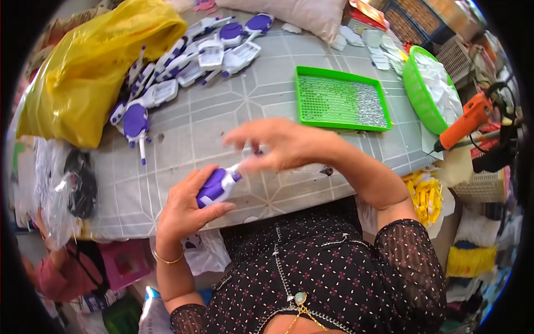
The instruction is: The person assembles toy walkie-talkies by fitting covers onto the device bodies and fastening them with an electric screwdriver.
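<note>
My left hand (186,203) is closed around a purple-and-white plastic piece (214,186), holding it over the near edge of the table. The piece has a rounded body, and its narrow white end points up and right. My right hand (278,145) is right at that narrow end, fingers apart and partly smeared by motion. Some of the end is hidden behind the fingers, so I cannot tell whether they touch it. A similar purple-and-white piece (136,121) lies on the table to the left, beside a heap of the same kind (211,53).
A green tray (345,127) holds small silvery metal parts. Right of it stand a green basket (410,83) of white pieces and an orange power screwdriver (467,118). A yellow bag (83,78) lies at left. Yellow parts (425,197) sit below the right edge. Another person's arm (58,256) shows lower left.
</note>
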### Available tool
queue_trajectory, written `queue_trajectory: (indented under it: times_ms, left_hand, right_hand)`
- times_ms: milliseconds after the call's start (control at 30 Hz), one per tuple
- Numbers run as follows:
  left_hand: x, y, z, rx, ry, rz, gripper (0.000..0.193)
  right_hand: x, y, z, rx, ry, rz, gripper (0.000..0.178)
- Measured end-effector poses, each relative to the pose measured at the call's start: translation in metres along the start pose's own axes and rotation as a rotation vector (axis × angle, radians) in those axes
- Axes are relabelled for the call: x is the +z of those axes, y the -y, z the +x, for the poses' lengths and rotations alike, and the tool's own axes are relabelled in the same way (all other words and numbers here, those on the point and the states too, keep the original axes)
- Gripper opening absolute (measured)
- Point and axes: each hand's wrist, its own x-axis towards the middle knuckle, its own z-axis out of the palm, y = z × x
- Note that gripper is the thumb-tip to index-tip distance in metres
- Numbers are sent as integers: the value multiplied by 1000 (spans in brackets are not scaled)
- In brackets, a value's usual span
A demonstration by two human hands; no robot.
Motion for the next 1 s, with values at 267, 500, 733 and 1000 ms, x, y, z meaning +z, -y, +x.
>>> queue_trajectory:
  times_ms: [267, 500, 733, 1000]
  left_hand:
    - [75, 13, 22, -86, -74, -1512, 78]
    - [93, 9, 52, -178, -133, -1826, 72]
    - [98, -2, 66, -142, -169, -1811, 70]
    - [98, 18, 63, -96, -86, -1914, 74]
  right_hand:
    - [-37, -33, -120, 169, -351, -279, 34]
    - [-121, -47, -230, 533, -112, 472, 14]
    - [-200, -331, -243, 813, -955, -619, 32]
    - [-206, -383, -257, 760, -568, -919, 37]
